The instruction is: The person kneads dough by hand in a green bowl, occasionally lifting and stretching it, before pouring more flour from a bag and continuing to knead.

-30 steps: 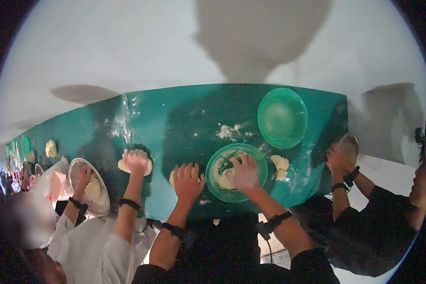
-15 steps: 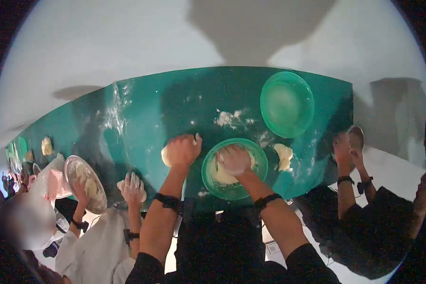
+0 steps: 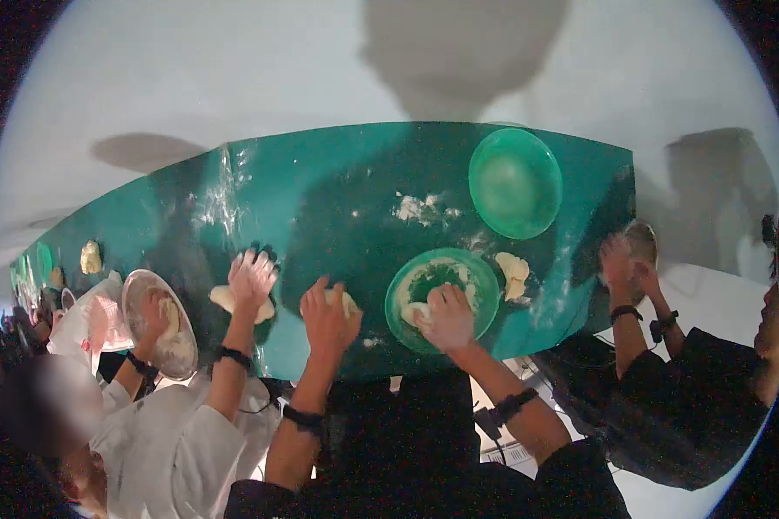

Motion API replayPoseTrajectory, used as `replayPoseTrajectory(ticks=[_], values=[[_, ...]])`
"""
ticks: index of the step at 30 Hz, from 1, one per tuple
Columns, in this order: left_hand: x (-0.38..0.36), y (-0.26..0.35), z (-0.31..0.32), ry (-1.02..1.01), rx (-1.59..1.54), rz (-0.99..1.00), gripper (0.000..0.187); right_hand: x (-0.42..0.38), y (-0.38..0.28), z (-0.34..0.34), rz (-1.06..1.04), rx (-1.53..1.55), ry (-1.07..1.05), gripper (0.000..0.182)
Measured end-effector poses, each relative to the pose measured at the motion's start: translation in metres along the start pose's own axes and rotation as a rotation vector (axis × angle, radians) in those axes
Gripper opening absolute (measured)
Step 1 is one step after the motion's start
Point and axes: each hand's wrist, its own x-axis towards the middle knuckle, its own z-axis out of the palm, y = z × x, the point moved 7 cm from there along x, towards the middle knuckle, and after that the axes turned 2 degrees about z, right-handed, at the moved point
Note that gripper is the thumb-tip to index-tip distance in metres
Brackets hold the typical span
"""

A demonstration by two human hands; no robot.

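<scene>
- From here I see two lumps of dough at the person's hands, one to each side, and the gap between the hands is crossed by the near-left rim of the green bowl (image 3: 486, 285).
- The left hand (image 3: 327, 327) is half closed around the first lump (image 3: 348, 304), outside the bowl, just above or on the green counter (image 3: 320, 208). The lump shows between thumb and fingers, on the side facing the bowl.
- The right hand (image 3: 450, 322) reaches into the bowl, fingers bent and part closed over the second lump (image 3: 417, 313). That lump peeks out on the hand's left, towards the other hand. I can't tell whether the fingers grip it or only press.
- So each lump lies on the inner side of its hand, the right one inside the bowl wall and the left one beyond it.
- Neither covered lump shows a clear long axis. The loose piece of dough (image 3: 512, 275), lying just right of the bowl, does: it runs roughly away from the person, and the right hand is the nearer.
- Farther off, beyond that piece, sits a second green bowl (image 3: 515, 183), with scattered flour (image 3: 420, 208) to its left.
- At the person's left, a neighbour's hand (image 3: 253, 277) rests on separate dough (image 3: 223, 298).
</scene>
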Motion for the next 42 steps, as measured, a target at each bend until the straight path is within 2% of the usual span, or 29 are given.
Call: replayPoseTrajectory(ticks=[3, 4, 6, 7, 8, 12, 16, 19, 22, 23, 26, 29, 31, 33, 35, 38, 40, 42], values=[[0.011, 0.002, 0.022, 0.014, -0.034, 0.139, 0.034, 0.008, -0.01, 0.012, -0.195, -0.09, -0.036, 0.036], [0.018, 0.0, 0.025, 0.032, 0.001, 0.112, 0.024, 0.005, -0.011, 0.019, -0.274, -0.091, -0.059, 0.038], [0.034, -0.004, 0.038, 0.018, 0.058, 0.056, 0.019, -0.013, -0.001, 0.044, -0.328, -0.122, -0.123, 0.036], [0.045, -0.006, 0.04, 0.008, 0.089, 0.025, 0.019, -0.016, -0.002, 0.05, -0.356, -0.133, -0.158, 0.036], [0.058, -0.003, 0.037, 0.086, 0.105, 0.061, 0.027, -0.015, -0.001, 0.054, -0.379, -0.128, -0.137, 0.033], [0.092, -0.013, 0.062, 0.048, 0.12, -0.007, 0.032, 0.021, -0.004, 0.052, -0.424, -0.087, -0.055, 0.022], [0.11, -0.021, 0.069, 0.061, 0.111, -0.037, 0.034, 0.042, 0.012, 0.075, -0.511, -0.11, -0.185, 0.018], [0.112, -0.022, 0.066, 0.018, 0.124, -0.086, 0.034, 0.062, 0.013, 0.07, -0.337, -0.204, -0.349, 0.015], [0.106, -0.018, 0.046, 0.036, 0.028, -0.201, 0.027, 0.079, 0.024, 0.054, -0.149, 0.028, 0.086, 0.015], [0.103, -0.02, 0.034, 0.05, -0.011, -0.253, 0.024, 0.085, 0.028, 0.05, -0.126, 0.042, 0.104, 0.016], [0.086, 0.006, -0.015, 0.292, -0.191, -0.185, 0.011, 0.105, 0.013, 0.023, -0.054, 0.132, 0.127, 0.024], [0.064, 0.0, -0.004, 0.186, -0.469, -0.297, 0.012, 0.112, 0.006, 0.002, -0.012, 0.177, 0.197, 0.025], [0.067, 0.004, -0.007, 0.026, -0.303, -0.206, 0.019, 0.113, 0.034, 0.025, 0.195, 0.245, -0.116, 0.03], [0.058, 0.005, 0.001, -0.116, -0.184, -0.115, 0.028, 0.1, 0.046, 0.042, 0.299, 0.296, -0.287, 0.031], [0.051, 0.005, 0.029, -0.223, -0.124, -0.002, 0.039, 0.084, 0.043, 0.04, 0.298, 0.321, -0.29, 0.026], [0.039, 0.011, 0.047, -0.145, 0.008, 0.222, 0.057, 0.078, -0.007, 0.0, -0.109, -0.036, 0.1, 0.021], [0.039, 0.007, 0.053, -0.155, 0.043, 0.279, 0.063, 0.077, -0.018, -0.004, -0.261, -0.057, 0.058, 0.019], [0.046, 0.0, 0.062, -0.209, 0.028, 0.306, 0.049, 0.064, -0.013, 0.014, -0.381, 0.008, -0.018, 0.021]])
